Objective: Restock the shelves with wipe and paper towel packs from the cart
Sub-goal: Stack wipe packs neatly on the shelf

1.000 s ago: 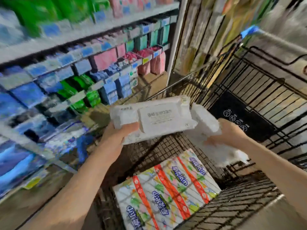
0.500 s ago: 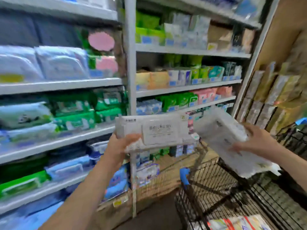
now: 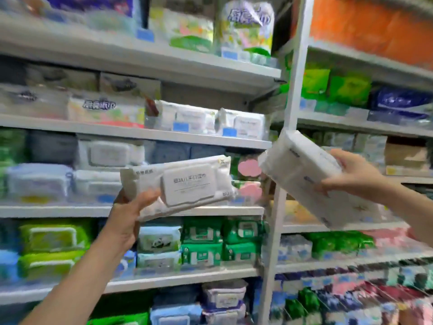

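Note:
My left hand (image 3: pixel 127 215) grips the left end of a white wipe pack (image 3: pixel 185 184) with a flip lid, held flat in front of the middle shelves. My right hand (image 3: pixel 351 174) holds a second white pack (image 3: pixel 302 170) by its right side, tilted down to the right, in front of the white shelf upright (image 3: pixel 284 160). Similar white lidded wipe packs (image 3: pixel 248 124) stand on the shelf (image 3: pixel 140 133) just above the left pack. The cart is out of view.
Shelves packed with green, blue and white wipe packs fill the whole view. Paper towel packs (image 3: pixel 246 22) stand on the top shelf. The right bay holds green and blue packs (image 3: pixel 346 90) and a cardboard box (image 3: pixel 405 158).
The view has swung up from the cart to the shelves. Both hands have lifted their packs higher, level with the middle shelves, and the cart has dropped out of sight.

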